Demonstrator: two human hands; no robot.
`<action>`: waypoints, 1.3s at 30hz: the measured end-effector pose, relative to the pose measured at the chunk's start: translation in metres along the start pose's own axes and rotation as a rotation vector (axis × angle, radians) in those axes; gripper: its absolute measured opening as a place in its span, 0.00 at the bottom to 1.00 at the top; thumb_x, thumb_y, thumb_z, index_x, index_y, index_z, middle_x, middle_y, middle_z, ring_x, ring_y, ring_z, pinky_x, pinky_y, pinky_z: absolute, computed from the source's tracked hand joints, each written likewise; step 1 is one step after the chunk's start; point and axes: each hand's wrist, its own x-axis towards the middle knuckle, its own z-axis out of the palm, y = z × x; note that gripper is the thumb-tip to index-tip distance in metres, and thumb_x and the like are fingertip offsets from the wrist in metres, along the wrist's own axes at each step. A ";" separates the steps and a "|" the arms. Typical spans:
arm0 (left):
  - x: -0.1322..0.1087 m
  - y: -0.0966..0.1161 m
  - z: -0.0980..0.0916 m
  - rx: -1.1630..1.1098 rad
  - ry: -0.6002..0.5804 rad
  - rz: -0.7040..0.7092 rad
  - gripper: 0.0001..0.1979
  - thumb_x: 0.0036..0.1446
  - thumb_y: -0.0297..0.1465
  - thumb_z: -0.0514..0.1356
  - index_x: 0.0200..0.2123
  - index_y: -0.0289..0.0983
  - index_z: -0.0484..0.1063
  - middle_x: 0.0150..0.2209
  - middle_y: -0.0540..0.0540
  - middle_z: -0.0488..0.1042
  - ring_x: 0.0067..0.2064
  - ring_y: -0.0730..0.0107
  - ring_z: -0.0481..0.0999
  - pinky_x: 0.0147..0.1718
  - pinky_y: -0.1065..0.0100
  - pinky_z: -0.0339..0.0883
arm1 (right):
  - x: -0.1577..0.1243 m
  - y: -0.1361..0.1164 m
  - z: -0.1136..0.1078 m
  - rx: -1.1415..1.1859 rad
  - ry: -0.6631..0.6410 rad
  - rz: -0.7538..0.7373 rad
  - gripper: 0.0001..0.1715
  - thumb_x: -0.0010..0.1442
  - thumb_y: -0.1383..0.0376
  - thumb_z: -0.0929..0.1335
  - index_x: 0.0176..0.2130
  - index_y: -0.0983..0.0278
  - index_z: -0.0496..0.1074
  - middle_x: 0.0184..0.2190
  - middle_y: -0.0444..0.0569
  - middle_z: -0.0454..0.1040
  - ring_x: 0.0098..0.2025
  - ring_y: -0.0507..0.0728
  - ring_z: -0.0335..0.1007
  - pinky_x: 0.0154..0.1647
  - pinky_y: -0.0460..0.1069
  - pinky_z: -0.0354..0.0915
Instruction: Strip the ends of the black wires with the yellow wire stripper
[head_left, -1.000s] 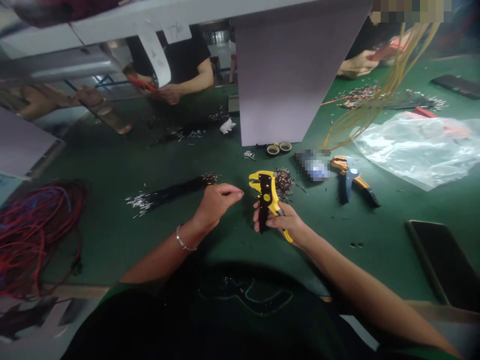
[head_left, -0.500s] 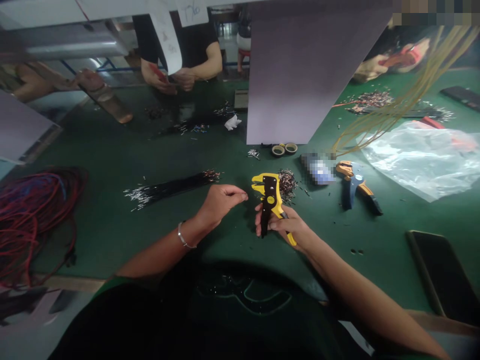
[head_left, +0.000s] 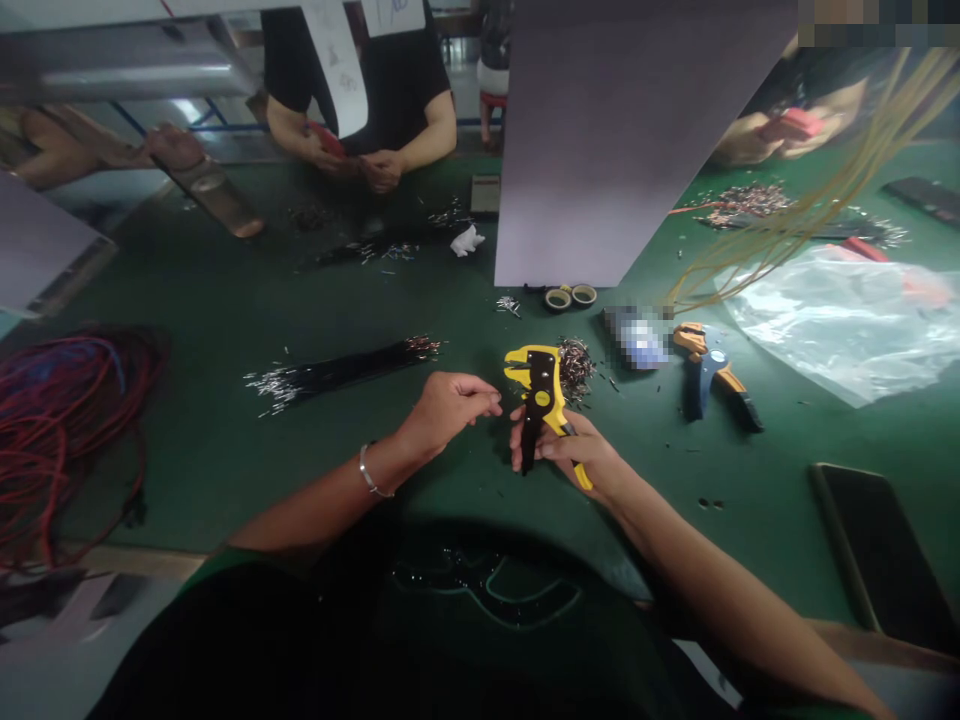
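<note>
**Q:** What's shifting since the last frame, from where I'm sitting?

**A:** The left hand is edging toward the yellow-and-black wire stripper, its fingertips now coming in just beside it.

**Q:** Hand states?

**A:** The right hand is wrapping around the stripper's handles, holding it up off the mat. The left is curling its thumb and forefinger into a pinch; I can't tell whether anything is between them.

**Q:** Surroundings?

**A:** A pile of metal terminals is lying just beyond the stripper, a blue-and-orange wire stripper is resting right of it, and a bundle of black wires is lying left of it. Tape rolls are sitting farther beyond it, and a co-worker's hands are working well beyond it.
</note>
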 end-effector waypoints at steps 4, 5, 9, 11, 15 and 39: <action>0.001 0.000 0.000 -0.009 -0.005 0.008 0.07 0.47 0.30 0.62 0.28 0.33 0.78 0.26 0.43 0.79 0.28 0.71 0.75 0.24 0.70 0.63 | 0.000 0.001 -0.001 0.002 -0.008 0.004 0.24 0.43 0.74 0.67 0.44 0.67 0.72 0.32 0.50 0.76 0.29 0.58 0.74 0.34 0.55 0.69; 0.001 -0.001 -0.001 -0.016 -0.004 0.010 0.07 0.47 0.30 0.62 0.28 0.33 0.78 0.26 0.43 0.79 0.28 0.71 0.75 0.24 0.70 0.63 | 0.000 0.002 -0.002 0.006 -0.009 0.003 0.25 0.44 0.74 0.67 0.44 0.67 0.72 0.32 0.50 0.76 0.29 0.58 0.74 0.34 0.55 0.69; 0.004 -0.005 -0.002 -0.032 -0.008 0.017 0.07 0.46 0.30 0.62 0.29 0.33 0.78 0.27 0.43 0.79 0.29 0.70 0.76 0.25 0.69 0.64 | 0.000 0.002 -0.003 0.024 -0.014 0.021 0.25 0.44 0.74 0.67 0.45 0.68 0.72 0.32 0.50 0.76 0.29 0.58 0.75 0.35 0.55 0.69; 0.005 -0.007 -0.002 -0.036 -0.020 0.021 0.07 0.46 0.29 0.62 0.29 0.33 0.78 0.27 0.43 0.80 0.29 0.70 0.76 0.26 0.69 0.65 | -0.001 0.001 -0.002 0.037 -0.017 0.032 0.25 0.44 0.74 0.67 0.45 0.68 0.72 0.32 0.51 0.77 0.29 0.58 0.75 0.35 0.55 0.69; 0.005 -0.011 -0.003 -0.020 -0.039 0.059 0.07 0.48 0.29 0.62 0.31 0.34 0.78 0.28 0.44 0.80 0.32 0.70 0.78 0.34 0.67 0.69 | -0.001 0.001 -0.002 0.056 -0.015 0.039 0.26 0.45 0.74 0.66 0.46 0.67 0.71 0.33 0.50 0.76 0.30 0.58 0.74 0.36 0.57 0.70; -0.007 -0.002 -0.004 -0.120 0.000 0.028 0.05 0.48 0.32 0.62 0.24 0.37 0.75 0.19 0.48 0.74 0.19 0.79 0.65 0.18 0.69 0.54 | -0.005 0.005 0.001 -0.109 -0.021 -0.006 0.29 0.43 0.72 0.68 0.48 0.67 0.70 0.35 0.51 0.76 0.32 0.59 0.74 0.37 0.57 0.68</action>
